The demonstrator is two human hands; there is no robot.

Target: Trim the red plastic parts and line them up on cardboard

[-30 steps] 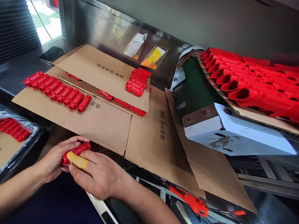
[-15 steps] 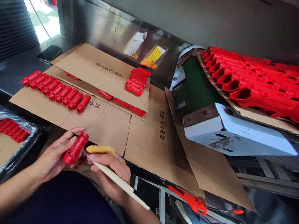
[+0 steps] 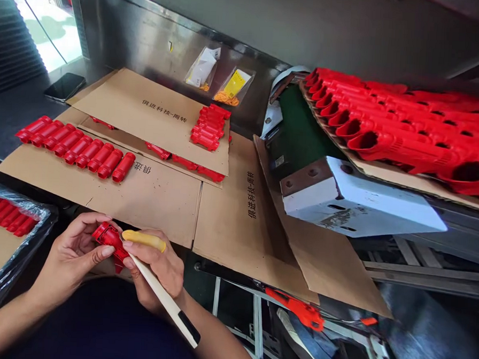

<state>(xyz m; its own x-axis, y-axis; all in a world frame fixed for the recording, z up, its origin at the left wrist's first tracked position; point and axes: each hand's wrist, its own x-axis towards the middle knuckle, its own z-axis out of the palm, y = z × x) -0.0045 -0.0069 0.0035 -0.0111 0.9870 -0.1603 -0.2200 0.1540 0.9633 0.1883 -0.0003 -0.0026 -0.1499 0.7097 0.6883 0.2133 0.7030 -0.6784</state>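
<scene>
My left hand (image 3: 79,249) holds a red ribbed plastic part (image 3: 110,237) low in front of me, its fingers and thumb around the part. My right hand (image 3: 158,269) grips a long cream-coloured stick-like tool (image 3: 161,293) with a black band near its far end. A yellow cover (image 3: 146,241) sits on a finger of that hand. The tool's near end meets the red part, but its tip is hidden by the fingers. Beyond the hands, a row of similar red parts (image 3: 78,147) lies on cardboard (image 3: 161,207).
Stacked red parts (image 3: 210,127) rest on a raised cardboard sheet (image 3: 139,96). Many larger red parts (image 3: 418,135) lie over the conveyor (image 3: 306,124) at right. A phone (image 3: 65,87), two small bags (image 3: 234,87) and a plastic-lined bin (image 3: 40,228) stand around.
The red part has been turned in my left hand, and its far end now faces up and left. My right hand and the tool have swung steeper. The whole view has shifted slightly.
</scene>
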